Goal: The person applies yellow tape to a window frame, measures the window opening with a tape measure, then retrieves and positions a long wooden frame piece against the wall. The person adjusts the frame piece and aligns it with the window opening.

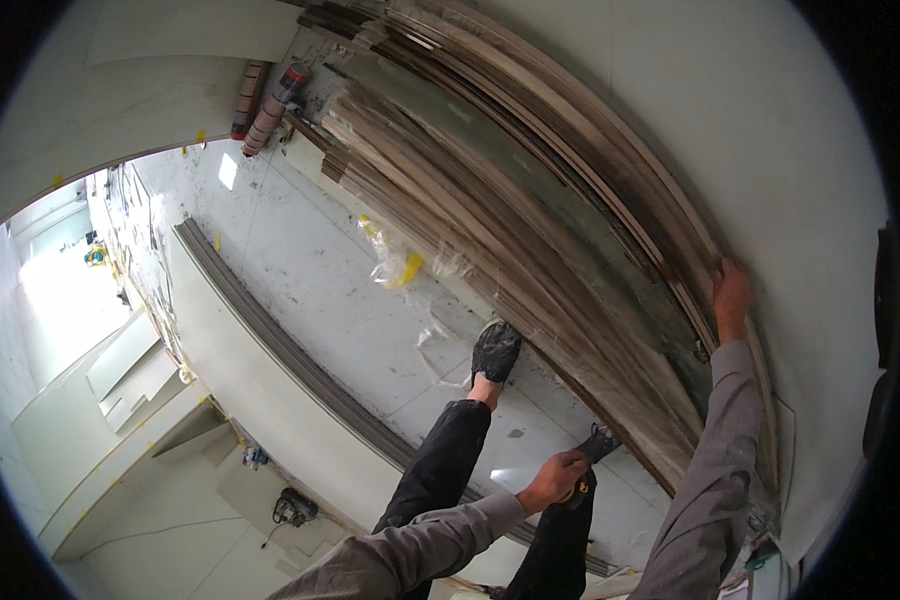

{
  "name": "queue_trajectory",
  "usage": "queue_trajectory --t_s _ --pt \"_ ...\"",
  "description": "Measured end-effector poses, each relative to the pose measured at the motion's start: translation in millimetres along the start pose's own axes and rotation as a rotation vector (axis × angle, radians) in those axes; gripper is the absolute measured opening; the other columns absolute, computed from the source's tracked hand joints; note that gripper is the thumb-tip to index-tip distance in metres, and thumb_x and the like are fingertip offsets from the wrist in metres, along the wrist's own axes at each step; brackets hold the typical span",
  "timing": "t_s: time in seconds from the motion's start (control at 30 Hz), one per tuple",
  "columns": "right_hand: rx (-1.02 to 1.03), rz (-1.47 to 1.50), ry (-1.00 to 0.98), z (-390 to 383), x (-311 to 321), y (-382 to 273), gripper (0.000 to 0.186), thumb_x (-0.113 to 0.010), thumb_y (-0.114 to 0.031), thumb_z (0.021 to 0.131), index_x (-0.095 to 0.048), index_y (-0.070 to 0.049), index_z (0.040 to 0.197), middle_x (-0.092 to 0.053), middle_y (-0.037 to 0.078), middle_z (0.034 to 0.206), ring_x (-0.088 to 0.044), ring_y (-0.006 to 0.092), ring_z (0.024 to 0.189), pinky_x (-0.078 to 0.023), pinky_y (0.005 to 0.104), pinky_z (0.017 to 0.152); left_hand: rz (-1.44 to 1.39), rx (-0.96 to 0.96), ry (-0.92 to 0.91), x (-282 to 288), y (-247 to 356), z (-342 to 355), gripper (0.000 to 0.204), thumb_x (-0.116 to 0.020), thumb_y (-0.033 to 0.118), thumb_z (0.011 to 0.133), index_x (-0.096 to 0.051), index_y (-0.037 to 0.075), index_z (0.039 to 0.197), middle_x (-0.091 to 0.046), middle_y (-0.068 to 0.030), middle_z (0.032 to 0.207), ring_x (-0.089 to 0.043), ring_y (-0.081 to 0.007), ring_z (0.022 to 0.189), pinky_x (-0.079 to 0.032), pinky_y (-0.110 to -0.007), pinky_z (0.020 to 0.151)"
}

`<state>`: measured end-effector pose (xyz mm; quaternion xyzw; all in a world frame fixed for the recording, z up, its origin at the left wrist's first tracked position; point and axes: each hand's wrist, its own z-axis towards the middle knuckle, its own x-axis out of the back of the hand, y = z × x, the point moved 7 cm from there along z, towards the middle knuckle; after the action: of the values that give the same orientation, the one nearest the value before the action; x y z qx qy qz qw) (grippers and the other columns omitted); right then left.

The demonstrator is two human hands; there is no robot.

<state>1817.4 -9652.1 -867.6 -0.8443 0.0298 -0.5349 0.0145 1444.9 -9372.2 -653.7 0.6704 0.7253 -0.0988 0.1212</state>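
Note:
My left hand (552, 482) is closed around a small yellow-and-black tool (576, 490), mostly hidden by the fingers, in front of my leg. At the right, my right hand (732, 292) reaches to the near end of the long brown wooden strips (610, 120) that stand along the wall. Its fingers are curled over the edge of one strip. Beside them lies a wide stack of paler wood-coloured strips (490, 240), partly wrapped in clear film. A greenish panel surface (470, 120) shows between the two groups.
My shoes, one of them (497, 350) against the stack, stand on pale floor tiles (300, 230). Crumpled clear plastic with yellow tape (395, 258) lies nearby. Two wrapped rolls (275, 110) stand at the far end. Grey strips (290, 340) edge a white panel (260, 350) at left; a dark tool (294, 507) lies beyond.

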Motion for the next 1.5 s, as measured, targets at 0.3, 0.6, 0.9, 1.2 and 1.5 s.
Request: queue_trajectory --t_s 0.3,0.6,0.9,1.2,1.5 --pt "0.015 -0.017 -0.217 5.5 -10.5 19.3 0.040 -0.064 -0.026 0.107 -0.067 0.002 0.137 -0.072 0.027 0.123 -0.071 0.0428 0.109 -0.056 0.0536 0.093 -0.051 0.030 -0.034 -2.7 4.8 -5.4 0.033 -0.058 0.027 0.111 -0.073 0.001 0.126 -0.072 -0.0070 0.109 -0.065 -0.0163 0.096 -0.051 -0.033 0.087" --pt "-0.127 0.070 -0.412 -12.9 25.0 -59.8 0.094 -0.078 -0.048 0.095 -0.036 0.000 0.164 -0.043 0.024 0.166 -0.044 0.0429 0.151 -0.035 0.0505 0.127 -0.072 -0.023 -0.016 2.4 -0.6 5.6 0.034 -0.058 0.027 0.110 -0.071 0.002 0.128 -0.069 -0.0052 0.112 -0.063 -0.0164 0.097 -0.051 -0.033 0.087" --pt "-0.155 0.006 -0.512 -3.3 17.8 -59.1 0.095 -0.082 -0.044 0.093 -0.037 -0.002 0.164 -0.043 0.024 0.166 -0.044 0.0429 0.151 -0.036 0.0515 0.126 -0.032 0.036 -0.005 3.4 7.2 -0.8 0.038 -0.061 0.037 0.109 -0.071 0.001 0.119 -0.068 -0.0067 0.103 -0.061 -0.0155 0.090 -0.051 -0.032 0.081" --pt "-0.067 0.200 -0.367 -18.4 15.4 -64.7 0.052 -0.073 -0.025 0.102 -0.059 0.002 0.144 -0.065 0.028 0.141 -0.064 0.0421 0.129 -0.050 0.0516 0.109 -0.082 -0.152 0.002 3.6 -2.9 8.5 0.041 -0.063 0.041 0.109 -0.072 0.002 0.113 -0.068 -0.0048 0.096 -0.061 -0.0146 0.084 -0.050 -0.031 0.075" --pt "-0.106 0.390 -0.065 -44.9 25.8 -59.8 0.068 -0.075 -0.032 0.101 -0.051 0.003 0.153 -0.060 0.027 0.150 -0.060 0.0415 0.136 -0.047 0.0517 0.114 0.016 -0.113 0.022 -0.4 1.1 0.8 0.040 -0.060 0.039 0.110 -0.072 0.000 0.110 -0.069 -0.0067 0.095 -0.062 -0.0156 0.084 -0.051 -0.033 0.076"
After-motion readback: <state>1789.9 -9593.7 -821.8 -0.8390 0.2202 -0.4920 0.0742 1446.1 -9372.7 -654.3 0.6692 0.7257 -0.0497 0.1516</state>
